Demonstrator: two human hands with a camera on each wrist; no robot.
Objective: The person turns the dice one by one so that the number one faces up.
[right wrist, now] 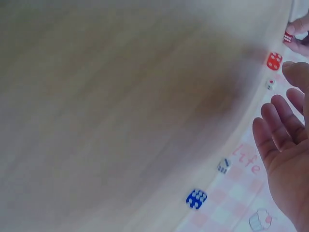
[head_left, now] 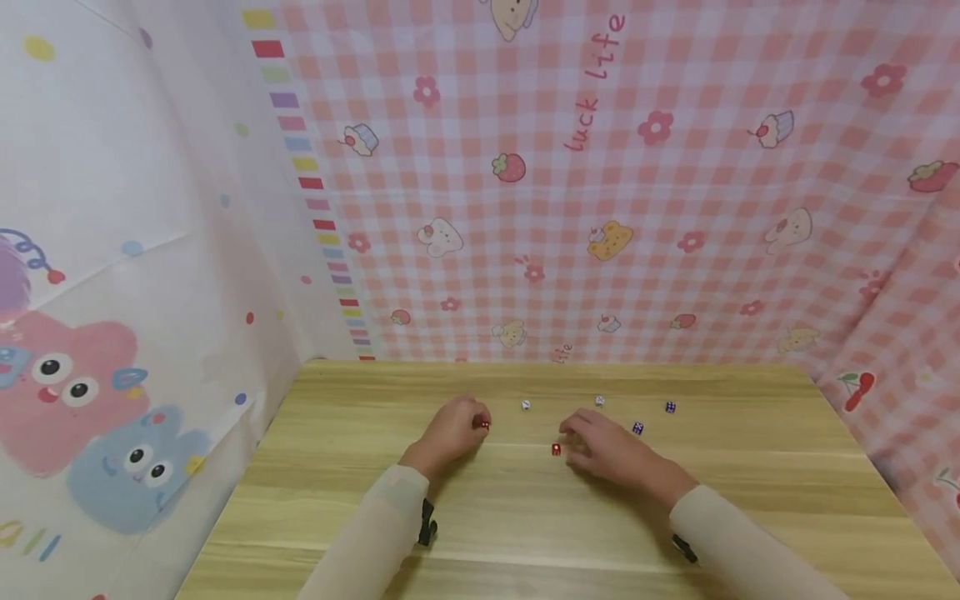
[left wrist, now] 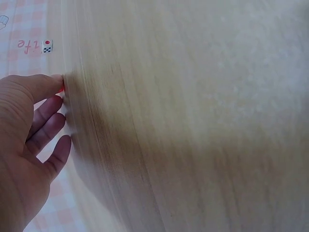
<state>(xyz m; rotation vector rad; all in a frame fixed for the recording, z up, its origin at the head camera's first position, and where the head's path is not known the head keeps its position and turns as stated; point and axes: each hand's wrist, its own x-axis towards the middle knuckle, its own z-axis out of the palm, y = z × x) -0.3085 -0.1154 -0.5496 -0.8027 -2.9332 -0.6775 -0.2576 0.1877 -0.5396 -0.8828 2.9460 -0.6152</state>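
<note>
My left hand (head_left: 448, 432) pinches a small red die (head_left: 484, 425) between thumb and fingertips, low over the wooden table. In the left wrist view the thumb and fingers hide most of that die. Just right of a second red die (head_left: 556, 449), my right hand (head_left: 611, 451) hovers with its fingers relaxed and nothing between them. The right wrist view shows this red die (right wrist: 274, 61) a short way from the thumb tip. Behind the hands lie two white dice, one at the centre (head_left: 526, 405) and one farther right (head_left: 599, 401).
Two blue dice lie beyond my right hand, a nearer one (head_left: 637, 427) and a farther one (head_left: 671, 407). The wooden table (head_left: 480, 533) ends at a pink checked cloth (head_left: 555, 200) hanging behind. A white printed cloth (head_left: 172, 250) hangs at the left.
</note>
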